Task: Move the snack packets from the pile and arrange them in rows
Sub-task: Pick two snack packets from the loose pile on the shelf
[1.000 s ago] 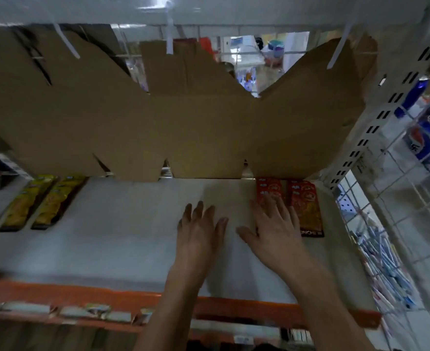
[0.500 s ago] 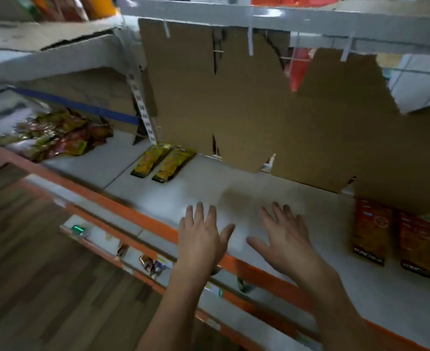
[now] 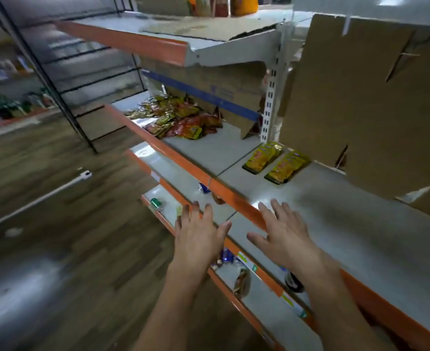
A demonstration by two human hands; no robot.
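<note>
Moved: both hands have been pulled back from over the shelf since half a second ago, and the view has been swung left, so the pile is now seen better.
Left hand: the bare left hand point(image 3: 198, 234) is held flat with fingers spread; nothing is gripped. It is hung out past the shelf edge, over the lower shelves.
Right hand: the bare right hand point(image 3: 283, 233) is also spread flat with nothing held, and is seen over the orange front strip of the grey metal shelf point(image 3: 360, 239).
Pile: the heap of shiny red and yellow snack packets point(image 3: 181, 119) is lying far ahead and to the left of both hands.
Row: two flat yellow snack packets point(image 3: 276, 160) are laid side by side, ahead of the right hand, near the brown cardboard back wall point(image 3: 360, 102).
Risk: too many slippery packets could be grabbed at once, and some could be dropped to the brown wooden floor point(image 3: 57, 198).
Risk: the yellow row could be bumped crooked if a hand is swept past it.
</note>
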